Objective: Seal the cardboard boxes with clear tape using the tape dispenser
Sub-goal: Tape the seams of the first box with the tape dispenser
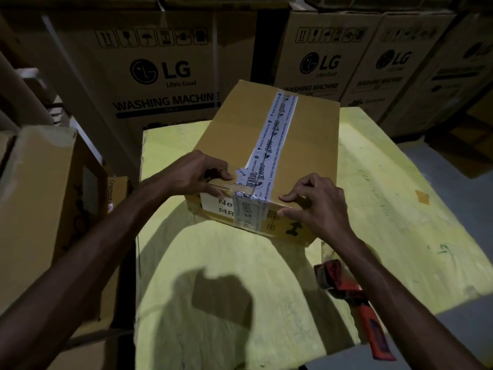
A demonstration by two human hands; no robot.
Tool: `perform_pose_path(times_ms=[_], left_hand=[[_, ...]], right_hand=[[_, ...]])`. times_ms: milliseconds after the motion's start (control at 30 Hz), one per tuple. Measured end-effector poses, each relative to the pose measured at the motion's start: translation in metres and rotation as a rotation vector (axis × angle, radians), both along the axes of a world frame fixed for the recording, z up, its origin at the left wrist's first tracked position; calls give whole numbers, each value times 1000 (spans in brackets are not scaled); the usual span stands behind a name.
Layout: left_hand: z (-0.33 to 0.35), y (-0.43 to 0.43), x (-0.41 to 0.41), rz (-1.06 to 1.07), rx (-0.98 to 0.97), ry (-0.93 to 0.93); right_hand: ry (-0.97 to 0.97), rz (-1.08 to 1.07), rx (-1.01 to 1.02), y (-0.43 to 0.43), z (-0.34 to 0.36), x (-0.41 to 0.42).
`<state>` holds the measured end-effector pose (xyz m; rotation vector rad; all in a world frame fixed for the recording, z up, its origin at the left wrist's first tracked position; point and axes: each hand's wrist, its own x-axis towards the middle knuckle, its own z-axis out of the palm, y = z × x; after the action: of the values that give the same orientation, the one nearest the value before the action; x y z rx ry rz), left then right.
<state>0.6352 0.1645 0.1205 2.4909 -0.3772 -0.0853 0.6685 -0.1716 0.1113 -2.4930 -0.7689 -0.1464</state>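
A brown cardboard box (234, 134) lies on the yellow table top (213, 263), with white printed tape (274, 137) running along its top seam and down the near face. My left hand (197, 174) grips the box's near top edge left of the tape, thumb on the near face. My right hand (317, 204) holds the near right corner, fingers curled over the top edge and the front face. The red tape dispenser (354, 297) lies on the table near the right edge, partly hidden under my right forearm.
Large printed washing-machine cartons (160, 70) stand stacked behind the table, with more of them (325, 57) at the back right. A tall brown carton (40, 196) stands close to the table's left side. Grey floor (453, 161) shows to the right.
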Motion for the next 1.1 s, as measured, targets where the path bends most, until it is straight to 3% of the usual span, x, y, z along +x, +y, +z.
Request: perform_pose_path(times_ms=[233,633,767,967,1100], left_hand=[[-3,49,-13,148,-85,51],[-3,57,-5,96,70,137],[6,88,-5,32,60,237],[8,98,-2,-70,468,49],[-5,88,4,-120,403,-59]], right_hand=[[100,-53,53,-34,3,-5],[348,59,116,-59,8,2],[436,185,-1,-78,28,11],[11,240,-570,-82,39,30],[4,320,-568,-66,27,41]])
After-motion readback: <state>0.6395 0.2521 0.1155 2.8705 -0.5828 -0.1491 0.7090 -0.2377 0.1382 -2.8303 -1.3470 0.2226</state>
